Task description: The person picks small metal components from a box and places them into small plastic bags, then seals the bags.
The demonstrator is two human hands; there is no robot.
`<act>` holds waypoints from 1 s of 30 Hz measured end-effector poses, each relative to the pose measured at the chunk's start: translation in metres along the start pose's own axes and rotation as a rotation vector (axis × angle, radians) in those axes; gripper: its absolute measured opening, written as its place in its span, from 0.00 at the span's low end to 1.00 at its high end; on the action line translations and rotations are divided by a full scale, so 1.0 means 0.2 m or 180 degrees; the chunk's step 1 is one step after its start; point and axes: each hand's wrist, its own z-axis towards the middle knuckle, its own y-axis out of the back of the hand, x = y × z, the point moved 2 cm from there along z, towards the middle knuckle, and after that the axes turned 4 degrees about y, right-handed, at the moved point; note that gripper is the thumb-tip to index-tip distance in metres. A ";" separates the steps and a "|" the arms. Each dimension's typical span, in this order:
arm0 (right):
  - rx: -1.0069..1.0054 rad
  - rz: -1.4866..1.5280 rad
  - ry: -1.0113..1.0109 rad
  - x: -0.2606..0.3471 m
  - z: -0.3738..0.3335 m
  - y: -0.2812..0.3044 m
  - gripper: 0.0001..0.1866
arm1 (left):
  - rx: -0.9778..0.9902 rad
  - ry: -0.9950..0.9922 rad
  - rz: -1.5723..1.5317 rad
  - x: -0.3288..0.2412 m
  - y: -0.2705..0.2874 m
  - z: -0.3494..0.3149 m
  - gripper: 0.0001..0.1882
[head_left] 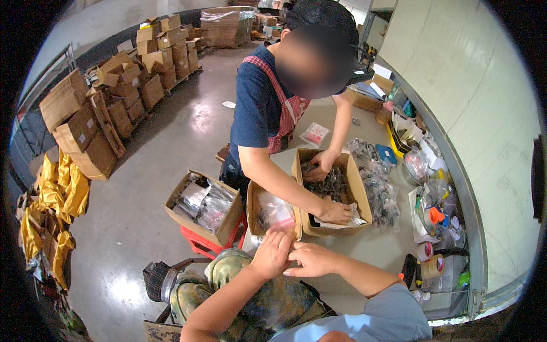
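My left hand and my right hand meet above my lap, at the near edge of a small cardboard box. The fingers of both are curled and pressed together; whatever they pinch is hidden or too small to name. In that small box lies a clear plastic bag with a red strip. A co-worker in a checked apron stands across from me, both hands inside a larger cardboard box filled with dark small parts. The near one of those hands rests on a pale packet.
To the left, a box of bagged items stands on a red stool. Clear bags of dark parts cover the table's right side, beside tape rolls along the wall. Stacked cartons and yellow sacks line the far left.
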 end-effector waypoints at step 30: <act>-0.1249 0.0818 0.0324 -0.20 -0.07 0.10 0.09 | 0.0930 0.1069 -0.0866 0.10 -0.08 0.04 0.26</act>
